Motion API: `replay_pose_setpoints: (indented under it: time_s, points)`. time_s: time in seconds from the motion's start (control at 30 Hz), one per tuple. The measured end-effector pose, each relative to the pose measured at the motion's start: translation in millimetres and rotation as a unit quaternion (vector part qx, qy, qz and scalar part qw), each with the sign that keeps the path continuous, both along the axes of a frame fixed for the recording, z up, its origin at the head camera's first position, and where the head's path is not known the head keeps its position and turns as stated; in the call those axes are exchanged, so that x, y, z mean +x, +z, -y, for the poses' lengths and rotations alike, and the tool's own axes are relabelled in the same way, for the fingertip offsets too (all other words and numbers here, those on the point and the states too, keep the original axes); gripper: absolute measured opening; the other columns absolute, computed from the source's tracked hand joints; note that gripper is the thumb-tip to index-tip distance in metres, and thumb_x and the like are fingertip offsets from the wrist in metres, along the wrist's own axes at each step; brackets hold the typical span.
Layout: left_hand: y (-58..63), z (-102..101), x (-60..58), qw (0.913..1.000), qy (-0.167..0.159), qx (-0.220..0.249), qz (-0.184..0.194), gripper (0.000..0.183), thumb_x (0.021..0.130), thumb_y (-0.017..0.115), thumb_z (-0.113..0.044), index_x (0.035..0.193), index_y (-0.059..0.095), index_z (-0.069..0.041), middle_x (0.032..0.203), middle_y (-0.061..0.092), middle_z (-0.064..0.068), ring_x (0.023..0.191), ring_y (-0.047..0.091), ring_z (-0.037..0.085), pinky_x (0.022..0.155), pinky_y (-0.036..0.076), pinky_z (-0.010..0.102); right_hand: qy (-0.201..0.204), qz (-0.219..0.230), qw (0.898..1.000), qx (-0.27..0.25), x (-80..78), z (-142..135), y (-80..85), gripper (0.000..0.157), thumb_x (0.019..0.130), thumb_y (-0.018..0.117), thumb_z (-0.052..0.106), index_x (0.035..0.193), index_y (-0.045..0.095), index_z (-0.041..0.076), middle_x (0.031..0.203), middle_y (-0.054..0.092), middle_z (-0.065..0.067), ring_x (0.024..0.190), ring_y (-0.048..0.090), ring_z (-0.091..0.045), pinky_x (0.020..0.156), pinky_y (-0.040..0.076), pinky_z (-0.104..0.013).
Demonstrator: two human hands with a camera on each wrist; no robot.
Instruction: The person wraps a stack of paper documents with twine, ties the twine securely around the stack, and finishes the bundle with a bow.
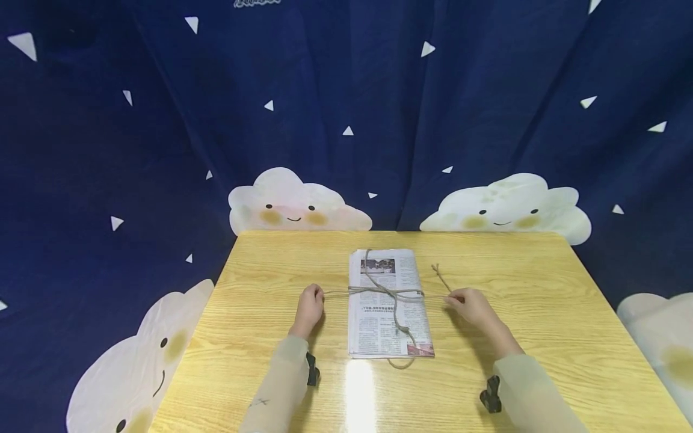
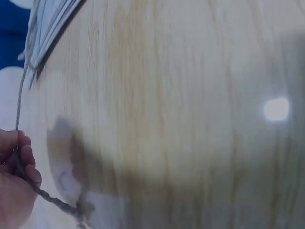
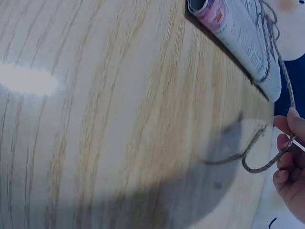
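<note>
Newspaper bundle (image 1: pixel 376 316) with twine (image 1: pixel 391 293), resting flat on the desk (image 1: pixel 271 270) in front of the person, between the two hands. The fingers of the left hand (image 1: pixel 310 308) pinch one length of twine just beside the bundle's left side; those of the right hand (image 1: pixel 472 305) pinch another beyond its right side, a free tail curling past the grip. The opposed holds presumably serve to draw the crosswise strands straight over the paper, and the bundle's central position probably lets both sides pull evenly. A second, slacker strand runs lengthwise, bears a knot (image 1: pixel 402 329), and loops past the near edge. The bundle's long axis points away from the person, leaning slightly; layered sheet edges face left, a rounded fold right, and a pink printed strip marks the near right corner.
</note>
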State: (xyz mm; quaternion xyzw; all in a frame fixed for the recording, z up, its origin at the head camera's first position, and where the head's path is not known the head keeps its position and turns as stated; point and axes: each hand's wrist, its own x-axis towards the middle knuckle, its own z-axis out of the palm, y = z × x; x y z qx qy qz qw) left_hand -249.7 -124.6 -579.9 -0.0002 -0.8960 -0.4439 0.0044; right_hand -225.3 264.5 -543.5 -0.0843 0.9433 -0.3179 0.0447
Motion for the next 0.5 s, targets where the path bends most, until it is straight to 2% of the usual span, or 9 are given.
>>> replay_pose_setpoints:
  time_s: [0.13,0.23,0.37,0.43,0.5]
  points:
    - [-0.6,10.0,1.5,0.9992,0.037,-0.011,0.008,0.014,0.095,0.041,0.000,0.093,0.053,0.007,0.082,0.051,0.012,0.070,0.049,0.019,0.058,0.044,0.028,-0.009,-0.003,1.000,0.003,1.2,-8.5,-4.9,0.023,0.091,0.057,0.016,0.093,0.067,-0.004,0.082,0.064,-0.012,0.065,0.050,-0.016,0.057,0.045,-0.030]
    - [-2.6,13.7,3.9,0.9964,0.067,-0.052,-0.005,0.013,0.093,0.044,0.001,0.089,0.055,0.007,0.080,0.052,0.012,0.068,0.049,0.021,0.057,0.045,0.031,-0.015,-0.006,1.000,0.010,3.4,-13.9,-10.5,0.023,0.090,0.057,0.016,0.090,0.067,-0.005,0.077,0.062,-0.009,0.065,0.048,-0.016,0.056,0.044,-0.029]
    - [-8.1,11.6,8.5,0.9843,0.088,-0.142,-0.059,0.009,0.089,0.053,0.001,0.082,0.059,0.004,0.079,0.054,0.013,0.073,0.052,0.026,0.063,0.046,0.038,-0.016,-0.010,1.000,0.024,6.3,-15.5,-17.8,0.023,0.090,0.057,0.016,0.084,0.068,-0.003,0.070,0.059,-0.006,0.059,0.045,-0.014,0.052,0.041,-0.028]
    - [-10.6,6.8,9.8,0.9774,0.090,-0.168,-0.092,0.006,0.087,0.057,-0.001,0.085,0.062,0.003,0.085,0.057,0.015,0.081,0.053,0.030,0.072,0.046,0.042,-0.015,-0.010,0.999,0.030,8.2,-14.4,-19.2,0.021,0.089,0.058,0.015,0.084,0.068,-0.003,0.071,0.060,-0.007,0.060,0.048,-0.015,0.054,0.044,-0.030]
    - [-10.8,-1.1,9.6,0.9739,0.079,-0.175,-0.122,0.010,0.085,0.060,-0.002,0.092,0.063,0.003,0.095,0.058,0.017,0.090,0.053,0.033,0.081,0.043,0.046,-0.016,-0.007,0.999,0.036,9.4,-12.2,-18.3,0.016,0.087,0.060,0.011,0.088,0.067,-0.003,0.078,0.062,-0.011,0.067,0.055,-0.020,0.059,0.049,-0.035]
